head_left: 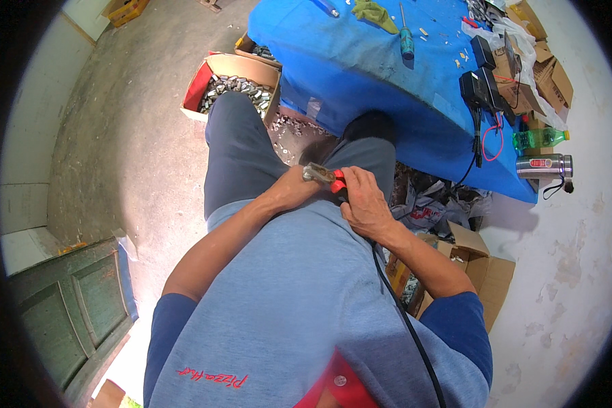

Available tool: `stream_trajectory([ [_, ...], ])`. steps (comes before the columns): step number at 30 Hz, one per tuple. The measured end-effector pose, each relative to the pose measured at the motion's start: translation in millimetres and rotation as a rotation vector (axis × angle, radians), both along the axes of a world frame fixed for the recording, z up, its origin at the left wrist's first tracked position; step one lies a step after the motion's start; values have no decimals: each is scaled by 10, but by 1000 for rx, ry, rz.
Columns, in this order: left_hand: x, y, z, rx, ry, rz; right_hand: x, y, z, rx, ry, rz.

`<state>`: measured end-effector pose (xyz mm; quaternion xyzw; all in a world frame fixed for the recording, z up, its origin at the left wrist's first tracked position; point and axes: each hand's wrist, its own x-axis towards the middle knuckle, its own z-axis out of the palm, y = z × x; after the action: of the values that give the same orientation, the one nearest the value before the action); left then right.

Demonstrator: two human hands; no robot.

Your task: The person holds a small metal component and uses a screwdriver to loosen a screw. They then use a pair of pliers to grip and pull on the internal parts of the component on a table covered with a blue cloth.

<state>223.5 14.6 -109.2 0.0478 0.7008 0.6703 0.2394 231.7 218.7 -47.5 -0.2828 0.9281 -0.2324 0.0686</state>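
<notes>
Both hands meet above my lap, between my thighs. My right hand (366, 201) is closed around the red handles of a pair of pliers (339, 181), which point to the left. My left hand (295, 189) is closed at the pliers' head, with its fingers around a small silvery metal piece (315, 171). The metal piece and the jaws run together in this view, so their exact contact is hidden. Beyond my right thigh a blue-covered table (360, 88) carries a screwdriver (406, 42) with a teal handle.
A cardboard box (196, 83) of small metal parts stands beyond my left knee. On the table's right are black power adapters (474, 90), a green bottle (538, 139) and a steel flask (542, 166). An opened carton (486, 272) sits by my right elbow; a black cable (406, 319) crosses my shirt.
</notes>
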Motion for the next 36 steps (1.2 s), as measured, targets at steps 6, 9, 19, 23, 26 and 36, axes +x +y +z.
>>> stream_trajectory([
  [6,2,-17,-21,11,0,-39,-55,39,-75,-55,-12,46],
  [9,3,-10,-22,36,10,-26,-101,60,-58,-69,-65,75],
  [19,24,-6,101,79,-5,45,-8,11,-39,-16,-43,-3],
  [23,18,-14,60,86,18,82,2,11,-58,11,-46,-12],
  [26,10,-26,75,-5,-22,73,-1,18,-79,11,-33,-7],
  [36,19,-2,-4,39,59,110,7,9,-77,-4,-24,-6],
])
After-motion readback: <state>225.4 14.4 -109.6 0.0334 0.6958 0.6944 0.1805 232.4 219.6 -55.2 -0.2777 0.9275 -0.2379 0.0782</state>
